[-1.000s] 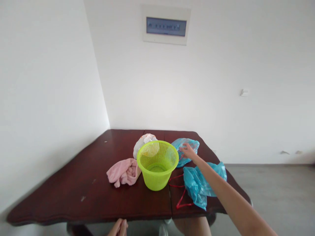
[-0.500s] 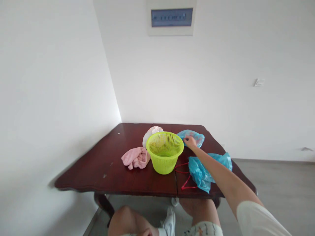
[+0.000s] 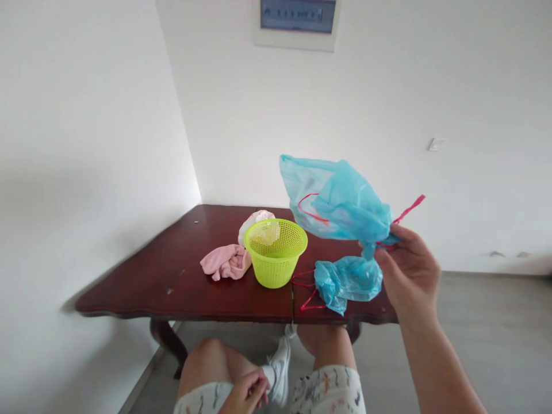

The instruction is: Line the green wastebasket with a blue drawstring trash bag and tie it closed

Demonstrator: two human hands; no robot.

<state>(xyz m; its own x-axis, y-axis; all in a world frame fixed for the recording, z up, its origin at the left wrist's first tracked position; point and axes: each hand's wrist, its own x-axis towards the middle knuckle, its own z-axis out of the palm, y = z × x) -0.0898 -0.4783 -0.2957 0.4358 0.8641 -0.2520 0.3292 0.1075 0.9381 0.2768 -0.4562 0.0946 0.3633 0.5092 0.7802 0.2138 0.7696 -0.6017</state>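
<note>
My right hand is closed on the gathered end of a translucent blue plastic bag with red drawstrings. This bag is up in the air above the table's right side. A second blue plastic bag, crumpled and with red drawstrings, lies on the table below it. To the left stands a lime-green plastic basket with holes in its sides. My left hand rests on my lap with its fingers curled, and I see nothing in it.
Left of the basket lies a bunched pink cloth. A white plastic bag is partly hidden behind the basket. All stand on a dark red wooden table, which is against white walls. A breaker box is on the wall.
My right hand has lifted the rear blue bag off the table and brought it up, nearer and to the right. My left hand now shows more fully on my lap. The view has shifted slightly.
</note>
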